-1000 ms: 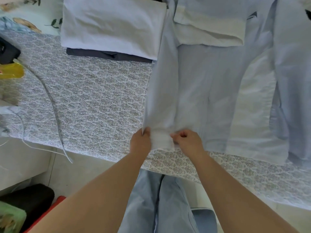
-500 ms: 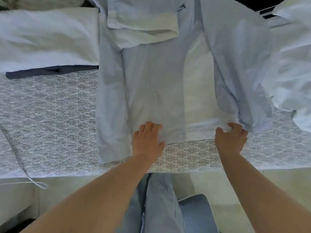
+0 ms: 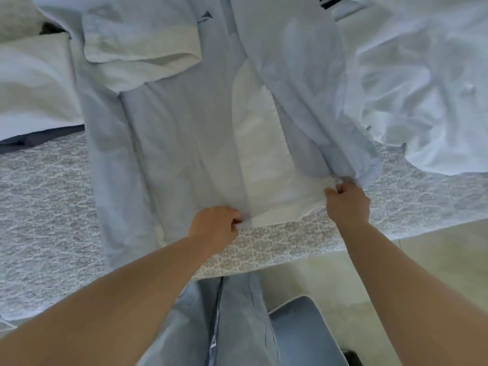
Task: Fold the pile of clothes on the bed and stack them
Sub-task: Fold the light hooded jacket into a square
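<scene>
- On the bed [image 3: 47, 207], a cover with a small grey-and-white pattern runs across the view, its near edge dropping to a pale floor [image 3: 435, 260] beside the person's legs.
- Near the lower right, a blue-grey object [image 3: 298, 331] sits on the floor (what it is cannot be told).
- Spread over the cover lies the light-blue garment [image 3: 184, 143], its white lining [image 3: 266, 175] showing down the middle and its hem close to the bed's edge.
- At the far left, a folded white piece [image 3: 31, 93] rests on top of a dark one [image 3: 34, 140], just beside the blue garment's left sleeve.
- To the right, a loose heap of white clothing [image 3: 427, 96] lies crumpled, partly overlapping the blue garment's right side.
- The left hand [image 3: 215, 228] has its fingers curled round the hem near the middle, pinching it.
- The right hand [image 3: 347, 204] pinches the hem's right corner, where the blue right panel hangs over the fingers and hides part of them.
- Both forearms reach in from below and cover some of the bed's edge.
</scene>
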